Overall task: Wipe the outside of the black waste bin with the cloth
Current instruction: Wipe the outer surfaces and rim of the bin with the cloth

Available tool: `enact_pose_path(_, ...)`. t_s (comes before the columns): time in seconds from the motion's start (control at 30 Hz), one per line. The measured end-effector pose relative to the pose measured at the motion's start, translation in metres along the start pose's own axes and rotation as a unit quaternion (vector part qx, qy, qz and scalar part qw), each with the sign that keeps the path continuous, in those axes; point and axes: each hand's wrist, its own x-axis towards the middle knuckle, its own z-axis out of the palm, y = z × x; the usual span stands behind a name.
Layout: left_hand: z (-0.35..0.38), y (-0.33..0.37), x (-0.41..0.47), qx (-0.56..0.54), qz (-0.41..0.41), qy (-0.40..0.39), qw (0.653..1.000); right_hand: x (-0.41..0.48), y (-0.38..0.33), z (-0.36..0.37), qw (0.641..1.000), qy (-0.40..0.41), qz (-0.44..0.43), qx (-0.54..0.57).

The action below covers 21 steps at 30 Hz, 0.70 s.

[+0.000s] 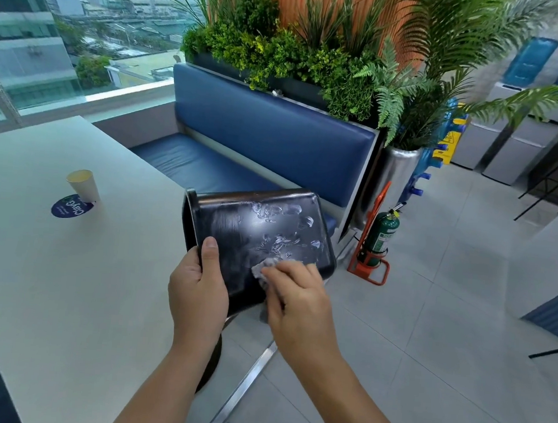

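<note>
A pale worktop [68, 279] fills the left. Past its right edge, the black waste bin [256, 229] is held tipped on its side in the air, streaked with foam. The left hand [198, 285] has its grip closed around the bin's rim. The right hand [298, 298] presses the cloth [262, 269] to the bin's side, its grip closed on it.

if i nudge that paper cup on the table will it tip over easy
Probably yes. The paper cup stands upright on its narrow base with a wider mouth, so it looks top-heavy. Being thin paper, it is likely light and would slide or topple on the smooth table. Whether it holds liquid cannot be told.
</note>
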Motion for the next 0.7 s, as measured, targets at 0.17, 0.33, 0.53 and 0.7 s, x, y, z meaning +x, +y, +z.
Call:
enact_pose_path(0.17,0.006,0.002,-0.005,-0.003,0.003,0.000,1.000,0.016,-0.018,0.009,0.999,0.027,-0.026,0.025)
enact_pose_path(0.33,0.000,-0.007,0.004,-0.031,-0.005,0.004,1.000,-0.010,-0.010,0.002,0.999,-0.002,-0.033,0.029)
enact_pose_path(0.53,0.005,-0.009,-0.004,-0.020,-0.001,-0.012,1.000,0.006,-0.007,0.004,0.999,0.034,-0.013,0.023)
enact_pose_path(0.7,0.000,-0.013,0.006,-0.052,-0.017,-0.005,0.999,-0.018,-0.015,0.000,0.997,-0.009,-0.041,0.057)
